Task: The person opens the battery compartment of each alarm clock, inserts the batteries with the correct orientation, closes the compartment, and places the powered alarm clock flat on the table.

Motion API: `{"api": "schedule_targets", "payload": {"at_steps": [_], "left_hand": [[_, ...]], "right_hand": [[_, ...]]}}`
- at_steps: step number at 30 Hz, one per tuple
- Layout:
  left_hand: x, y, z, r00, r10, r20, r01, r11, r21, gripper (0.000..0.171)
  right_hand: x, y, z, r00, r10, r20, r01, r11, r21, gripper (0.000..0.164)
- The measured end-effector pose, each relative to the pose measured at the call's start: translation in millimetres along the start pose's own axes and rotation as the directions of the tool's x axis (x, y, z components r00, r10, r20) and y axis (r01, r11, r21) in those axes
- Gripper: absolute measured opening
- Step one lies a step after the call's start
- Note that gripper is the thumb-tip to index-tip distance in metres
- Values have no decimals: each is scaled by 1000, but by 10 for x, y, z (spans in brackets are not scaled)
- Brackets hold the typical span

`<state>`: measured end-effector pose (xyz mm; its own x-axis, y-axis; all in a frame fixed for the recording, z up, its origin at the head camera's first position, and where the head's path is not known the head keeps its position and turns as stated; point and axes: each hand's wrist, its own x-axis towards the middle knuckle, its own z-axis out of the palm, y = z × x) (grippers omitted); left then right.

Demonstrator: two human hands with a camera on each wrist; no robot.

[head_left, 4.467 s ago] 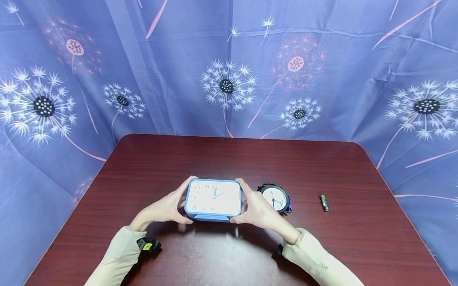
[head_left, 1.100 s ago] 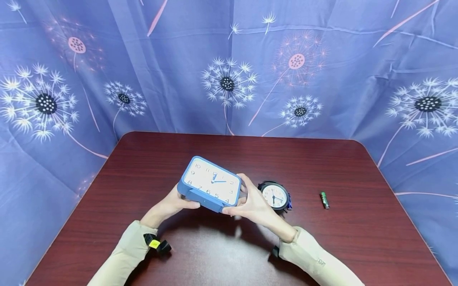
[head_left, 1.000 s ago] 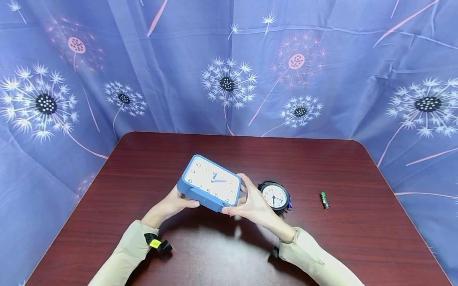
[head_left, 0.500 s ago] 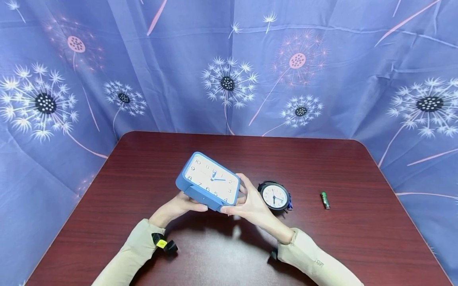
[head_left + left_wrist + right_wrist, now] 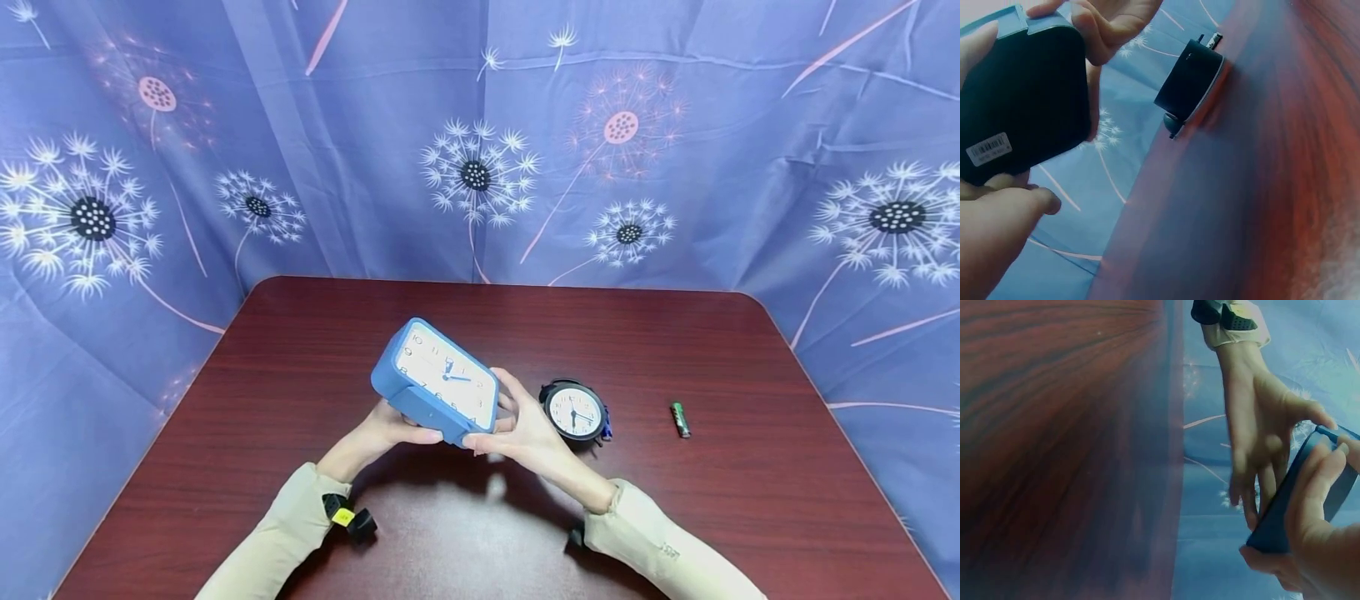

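Clock first: the blue rectangular alarm clock point(image 5: 438, 382) you hold above the dark red table point(image 5: 750, 500) has tipped further over the last second, its left end now raised and its face turning away to the right, where a few seconds ago it sat level and faced you squarely. Your left hand point(image 5: 390, 427) has slid under and behind the case, fingers curled against the dark back panel point(image 5: 1019, 106), and your right hand point(image 5: 517, 421) pinches the lower right corner, thumb on the front edge and fingers behind. To my eye that means you are rolling the clock over to bring its back up, and the turn is only part done. Nothing stands in the way of the turn itself, but mind the small round black alarm clock point(image 5: 573, 411) standing just beside your right hand; a wider swing of that wrist could knock it. Further right, well apart from both clocks, a green battery point(image 5: 679, 420) lies on the table and has not moved.
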<state>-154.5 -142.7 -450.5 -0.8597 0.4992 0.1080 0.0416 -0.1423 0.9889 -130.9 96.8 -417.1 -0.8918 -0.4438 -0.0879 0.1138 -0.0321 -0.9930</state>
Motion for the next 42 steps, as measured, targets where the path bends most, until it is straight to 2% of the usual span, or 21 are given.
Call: {"api": "schedule_targets", "payload": {"at_steps": [3,7,11,14,19,24,28,31,36,38,42], "left_hand": [[-2,26,0,1000,28,-1,-28,1000,0,90],[-13,71,2,999,43,4,-43,999,20,98],[-22,86,-4,999,46,-10,-45,997,62,103],[-23,91,-4,999,50,-4,-49,995,92,103],[-10,101,-2,997,71,37,-76,982,174,101],[-17,115,-41,993,98,72,-113,961,253,102],[-27,151,-76,993,75,91,-97,959,267,109],[-31,176,-97,994,40,97,-66,956,285,115],[-40,183,-127,994,9,105,-47,928,369,115],[-35,178,-135,993,20,119,-66,919,389,112],[-20,156,-140,988,41,149,-99,909,405,106]], "right_hand": [[15,12,-16,999,-11,43,12,1000,-19,96],[29,22,-50,997,-34,68,42,992,-118,95],[21,25,-98,996,-19,82,39,968,-249,93],[12,17,-129,994,-45,101,77,940,-332,90],[-1,-37,-161,987,-134,94,162,868,-469,85],[-3,-155,-172,981,-169,91,190,793,-579,84],[13,-263,-181,970,-218,108,235,723,-650,86],[35,-341,-183,960,-259,106,261,687,-678,90],[80,-441,-163,950,-296,94,275,660,-699,95],[99,-461,-156,951,-295,96,275,658,-701,95],[128,-475,-157,952,-282,121,289,688,-666,94]]}}
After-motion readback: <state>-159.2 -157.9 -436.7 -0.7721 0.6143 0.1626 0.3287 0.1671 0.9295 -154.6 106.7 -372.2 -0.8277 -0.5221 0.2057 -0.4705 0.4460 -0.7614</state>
